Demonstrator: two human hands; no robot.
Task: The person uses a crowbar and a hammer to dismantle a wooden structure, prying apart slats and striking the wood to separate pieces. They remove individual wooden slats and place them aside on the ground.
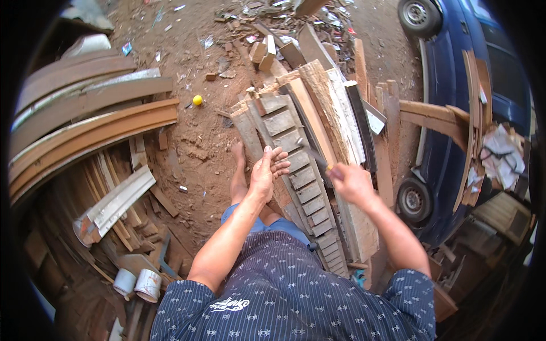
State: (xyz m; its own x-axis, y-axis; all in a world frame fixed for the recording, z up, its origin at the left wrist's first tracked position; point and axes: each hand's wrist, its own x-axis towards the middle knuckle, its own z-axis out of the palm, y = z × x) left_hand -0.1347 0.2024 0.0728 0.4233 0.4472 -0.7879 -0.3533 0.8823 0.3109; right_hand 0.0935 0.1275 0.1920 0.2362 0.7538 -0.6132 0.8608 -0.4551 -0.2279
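My left hand (267, 171) is raised over the wood pile, its palm turned to the right and fingers stretched out, with nothing in it. To its right, my right hand (351, 184) is closed round the handle of a thin grey metal tool (314, 154). Motion blurs this tool, so its exact kind does not show; it points up and left toward the left hand. Below both hands lies a long weathered board with a row of short wooden blocks (296, 158) across it. Beside that board are a pale plank (314, 126) and a rough-edged timber (327, 108).
Stacked brown beams (96, 128) fill the left side, with two white paint cans (148, 285) below them. A yellow ball (197, 100) lies on the dirt ground. Scrap wood (273, 51) is heaped at the far end. A blue vehicle (452, 74) stands at the right.
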